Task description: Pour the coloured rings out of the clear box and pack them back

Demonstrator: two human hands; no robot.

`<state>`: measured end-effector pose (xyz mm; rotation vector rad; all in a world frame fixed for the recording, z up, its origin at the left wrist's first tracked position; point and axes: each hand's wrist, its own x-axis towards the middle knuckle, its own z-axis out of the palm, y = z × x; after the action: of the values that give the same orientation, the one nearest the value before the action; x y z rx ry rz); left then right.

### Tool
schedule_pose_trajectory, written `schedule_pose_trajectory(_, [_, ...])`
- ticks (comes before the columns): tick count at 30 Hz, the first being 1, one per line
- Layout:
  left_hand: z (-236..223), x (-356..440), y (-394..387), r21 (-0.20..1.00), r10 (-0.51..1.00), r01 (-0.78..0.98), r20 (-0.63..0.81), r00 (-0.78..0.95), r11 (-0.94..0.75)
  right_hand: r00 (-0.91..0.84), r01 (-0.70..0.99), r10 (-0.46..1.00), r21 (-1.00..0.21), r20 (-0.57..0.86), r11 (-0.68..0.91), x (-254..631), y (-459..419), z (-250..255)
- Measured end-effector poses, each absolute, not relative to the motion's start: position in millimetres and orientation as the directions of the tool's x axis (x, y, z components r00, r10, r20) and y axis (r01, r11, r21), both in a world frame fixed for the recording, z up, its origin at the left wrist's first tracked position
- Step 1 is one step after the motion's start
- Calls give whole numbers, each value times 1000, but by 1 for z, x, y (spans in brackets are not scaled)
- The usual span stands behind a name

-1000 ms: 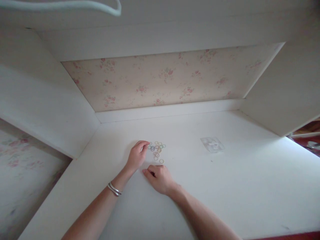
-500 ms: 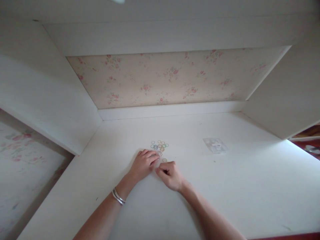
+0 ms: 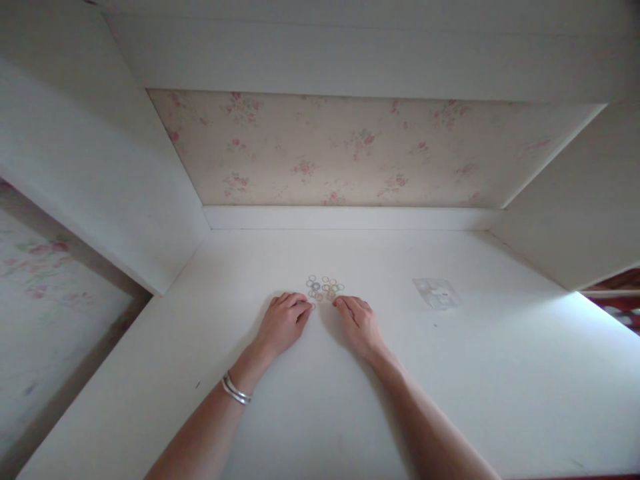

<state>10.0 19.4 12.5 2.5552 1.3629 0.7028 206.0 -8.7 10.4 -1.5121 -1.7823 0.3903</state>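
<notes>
Several small, thin coloured rings lie in a loose cluster on the white tabletop; their material is too small to tell. My left hand rests just left of the cluster, its fingers closed and their tips at one small thin ring. On the other side, my right hand reaches the near right edge of the cluster. Its fingers are bent and pressed together at the tips; what they hold, if anything, is hidden. A silver bracelet circles my left wrist.
A flat clear plastic packet lies to the right of the rings. White side panels and a floral-papered back wall enclose the table. A tiny dark speck sits near the packet.
My right hand has moved forward and right, away from my left hand, to the edge of the rings. A ring that lay apart near it no longer shows there. The view has shifted slightly.
</notes>
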Motion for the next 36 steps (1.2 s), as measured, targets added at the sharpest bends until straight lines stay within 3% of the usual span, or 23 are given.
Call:
schedule_pose_trajectory(6, [15,7,15,344,811,738,322,488,-581,79,738,945,-655,319,160,206,-10,5])
schedule_pose_trajectory(12, [14,2,14,360,840,764,316,440,-536,383,455,913,-889,139,-56,213,-10,1])
schedule_pose_trajectory(16, [15,-3,10,368,868,792,297,398,-488,486,269,871,-961,76,-67,218,-8,-2])
schedule_pose_trajectory(27, [17,-5,-1,364,890,812,197,410,-455,565,6,824,-999,36,40,220,-4,1])
schedule_pose_trajectory(36, [17,7,2,419,919,819,155,362,-393,500,45,866,-999,21,-2,216,0,0])
